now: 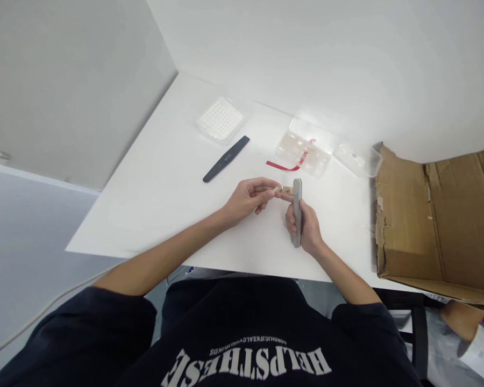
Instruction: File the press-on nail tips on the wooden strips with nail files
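At left on the tabletop [153, 215], a clear case [221, 119] with a white grid sits near a dark file [226, 159]. The left hand's [248, 198] grip pinches what looks like a small pale piece [277, 190], too tiny to identify, beside a brass-coloured strip [287, 190]. The right hand's [310, 227] grip is wrapped around a grey bar [297, 207]. Beyond lie a red strap [283, 166], a compartment box [285, 145] and, far right, a cardboard box [407, 231].

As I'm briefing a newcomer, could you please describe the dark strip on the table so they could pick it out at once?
On the white table, look beyond the left hand, towards the clear box holding white pieces. The dark strip lies slanted between them. Unlike the bent red strip nearby, it is dark and broader, with pale lettering midway.
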{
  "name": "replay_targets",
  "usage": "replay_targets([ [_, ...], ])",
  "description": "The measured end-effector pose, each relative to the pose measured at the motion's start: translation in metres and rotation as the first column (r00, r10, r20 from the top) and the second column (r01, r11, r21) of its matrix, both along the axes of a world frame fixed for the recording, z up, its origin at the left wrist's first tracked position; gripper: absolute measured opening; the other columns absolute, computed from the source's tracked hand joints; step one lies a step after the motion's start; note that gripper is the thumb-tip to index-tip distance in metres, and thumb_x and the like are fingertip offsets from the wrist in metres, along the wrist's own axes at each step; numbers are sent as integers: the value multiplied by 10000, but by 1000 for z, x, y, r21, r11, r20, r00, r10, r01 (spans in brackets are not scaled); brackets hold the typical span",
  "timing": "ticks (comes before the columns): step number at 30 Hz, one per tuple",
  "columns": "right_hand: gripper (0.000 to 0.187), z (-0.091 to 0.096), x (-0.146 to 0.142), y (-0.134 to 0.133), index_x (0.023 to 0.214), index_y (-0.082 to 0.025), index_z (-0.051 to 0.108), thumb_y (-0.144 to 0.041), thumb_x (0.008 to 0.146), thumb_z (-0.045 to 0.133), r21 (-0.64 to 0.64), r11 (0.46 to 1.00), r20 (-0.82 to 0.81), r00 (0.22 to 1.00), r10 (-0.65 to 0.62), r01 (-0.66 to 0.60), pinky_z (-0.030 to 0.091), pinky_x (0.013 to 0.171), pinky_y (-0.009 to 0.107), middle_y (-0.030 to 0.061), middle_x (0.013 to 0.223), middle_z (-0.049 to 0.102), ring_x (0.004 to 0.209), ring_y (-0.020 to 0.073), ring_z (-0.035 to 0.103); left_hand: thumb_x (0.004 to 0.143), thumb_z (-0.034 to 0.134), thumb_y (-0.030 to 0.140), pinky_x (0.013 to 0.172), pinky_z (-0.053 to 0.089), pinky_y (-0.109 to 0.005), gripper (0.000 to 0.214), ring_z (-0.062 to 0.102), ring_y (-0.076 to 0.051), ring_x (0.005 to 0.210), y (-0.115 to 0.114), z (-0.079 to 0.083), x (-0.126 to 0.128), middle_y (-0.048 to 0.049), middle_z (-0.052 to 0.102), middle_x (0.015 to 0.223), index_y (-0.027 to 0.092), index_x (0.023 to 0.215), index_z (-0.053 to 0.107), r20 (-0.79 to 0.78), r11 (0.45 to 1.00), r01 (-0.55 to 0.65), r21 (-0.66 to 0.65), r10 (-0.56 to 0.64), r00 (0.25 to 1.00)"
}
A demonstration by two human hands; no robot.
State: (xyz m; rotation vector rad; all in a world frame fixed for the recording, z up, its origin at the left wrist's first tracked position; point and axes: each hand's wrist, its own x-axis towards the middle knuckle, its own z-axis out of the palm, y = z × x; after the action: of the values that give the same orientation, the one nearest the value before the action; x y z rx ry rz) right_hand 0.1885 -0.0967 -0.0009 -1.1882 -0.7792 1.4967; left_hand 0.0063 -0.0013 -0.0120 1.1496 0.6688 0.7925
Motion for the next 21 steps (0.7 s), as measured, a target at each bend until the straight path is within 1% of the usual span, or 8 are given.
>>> replay_targets([
  [6,545,1,-1,0,1232,-157,713,-614,1016,512,0,1000,7,1000,-3,3,253,403,249,-75,633,456,427,72,329,860,856,465,427,434,-188,433,509,-50,512,0,1,1,-66,751,883,127,1112,758,10,1000,-3,-4,3,1000],
  [10,537,-1,0,0,1234,-167,710,-611,1026,491,10,1000,31,999,-7,7,260,400,244,-69,645,454,436,75,334,854,862,466,428,433,-184,436,507,-47,513,0,0,0,-64,755,886,130,1114,762,13,1000,-1,-10,1,1000],
  [12,500,-4,1,-1,1254,-193,703,-585,1032,484,48,998,62,997,-38,35,271,400,241,-63,673,454,451,78,348,856,859,464,427,431,-182,434,503,-45,512,0,0,0,-69,763,902,131,1119,765,14,1000,0,-11,0,1000],
  [14,444,-7,2,-2,1315,-238,675,-527,1032,493,105,992,108,991,-81,70,295,406,233,-55,722,452,484,84,366,857,856,458,425,429,-181,432,497,-42,511,0,-1,0,-77,772,926,131,1125,766,15,1000,4,-13,-3,1000],
  [15,432,-8,3,-4,1363,-264,649,-495,1032,496,132,988,140,985,-100,81,312,413,228,-51,749,451,505,88,373,857,855,453,425,428,-180,430,495,-41,510,0,-1,0,-82,777,937,130,1126,766,15,1000,6,-15,-5,1000],
  [17,464,-10,4,-7,1482,-312,563,-449,1046,484,178,980,235,964,-126,85,343,431,222,-43,800,461,543,97,377,855,855,444,426,428,-180,426,494,-40,510,0,0,0,-89,785,950,128,1126,765,12,1000,11,-23,-11,1000],
  [19,532,-12,4,-10,1599,-348,428,-432,1075,461,234,970,360,922,-146,63,368,452,228,-29,866,521,562,101,374,848,861,438,429,429,-180,429,498,-41,512,0,1,0,-92,789,952,126,1125,763,7,999,13,-33,-13,1000],
  [21,585,-13,3,-12,1662,-367,309,-421,1097,454,306,952,474,865,-164,12,403,481,249,-2,956,611,568,105,391,841,868,441,434,432,-181,440,511,-46,522,0,2,0,-93,790,951,126,1128,761,4,999,17,-45,-17,1000],
])
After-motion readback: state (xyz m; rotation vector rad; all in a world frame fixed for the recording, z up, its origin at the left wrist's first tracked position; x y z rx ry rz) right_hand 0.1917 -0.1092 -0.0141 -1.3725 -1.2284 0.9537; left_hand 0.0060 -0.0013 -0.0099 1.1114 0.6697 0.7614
